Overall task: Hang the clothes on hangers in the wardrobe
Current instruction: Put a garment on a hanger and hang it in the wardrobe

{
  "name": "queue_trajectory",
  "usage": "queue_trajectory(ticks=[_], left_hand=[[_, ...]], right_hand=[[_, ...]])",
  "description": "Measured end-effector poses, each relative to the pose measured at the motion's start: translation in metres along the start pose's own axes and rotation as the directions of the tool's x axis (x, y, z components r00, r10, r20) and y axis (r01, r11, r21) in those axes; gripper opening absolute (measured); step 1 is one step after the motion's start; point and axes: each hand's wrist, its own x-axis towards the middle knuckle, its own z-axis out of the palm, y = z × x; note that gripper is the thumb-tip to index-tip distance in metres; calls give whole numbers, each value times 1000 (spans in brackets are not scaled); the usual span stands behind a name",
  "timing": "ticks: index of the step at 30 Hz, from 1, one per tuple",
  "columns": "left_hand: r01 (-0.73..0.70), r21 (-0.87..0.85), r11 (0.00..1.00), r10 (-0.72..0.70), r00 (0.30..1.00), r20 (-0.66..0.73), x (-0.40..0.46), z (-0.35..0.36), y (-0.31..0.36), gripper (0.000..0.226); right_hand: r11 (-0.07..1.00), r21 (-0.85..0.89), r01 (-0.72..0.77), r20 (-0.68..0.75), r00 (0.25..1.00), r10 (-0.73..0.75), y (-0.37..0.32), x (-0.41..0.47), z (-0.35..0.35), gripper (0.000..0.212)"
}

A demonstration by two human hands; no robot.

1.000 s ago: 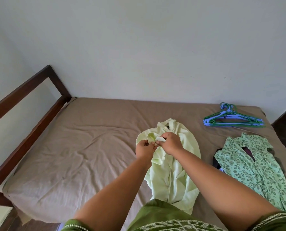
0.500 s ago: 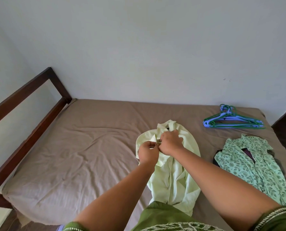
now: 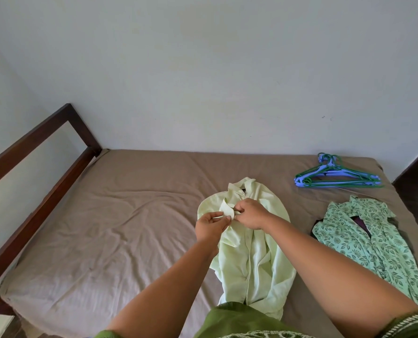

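Your pale yellow-green shirt (image 3: 252, 252) lies flat on the bed (image 3: 105, 228), a little right of the middle. Its long axis runs near to far: the collar points toward the far wall and the hem toward you, ending at the near edge of the mattress. The button placket runs down its middle, along that same line.

Your left hand (image 3: 209, 226) has its thumb and fingers curled round a fold of the shirt's cloth just below the collar, on the left side of the placket, and lifts that flap up off the chest. Your right hand (image 3: 250, 213) is closed over the cloth on the other side of the placket, its fingertips pinching the edge just beside your left hand's. The two hands almost touch there.

To the right of the shirt, near the bed's right edge, a green leaf-print garment (image 3: 371, 237) lies spread out, also with its collar toward the far side; something dark shows under it. Beyond it, at the far right corner of the bed, a stack of blue and green hangers (image 3: 335, 178) lies flat, hooks toward the wall, the bars running left to right.
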Motion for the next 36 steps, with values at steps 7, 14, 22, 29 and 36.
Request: queue_trajectory(ticks=[7,14,22,29,36], left_hand=[[-214,317,924,232,972,-21,4,2,5,20],[-194,259,946,198,980,8,15,-7,7,22],[9,-36,999,0,972,235,34,-23,40,13],[-79,50,996,69,981,184,55,-32,57,12],[-327,371,869,297,945,138,70,-29,81,13]], right_hand=[[972,230,42,-184,983,1,3,3,7,56],[995,96,-1,-120,993,12,-3,12,11,44],[551,813,-187,182,981,65,-22,16,12,13],[649,755,-91,26,994,109,-44,34,16,12],[723,690,-39,-153,968,197,-63,59,18,15]])
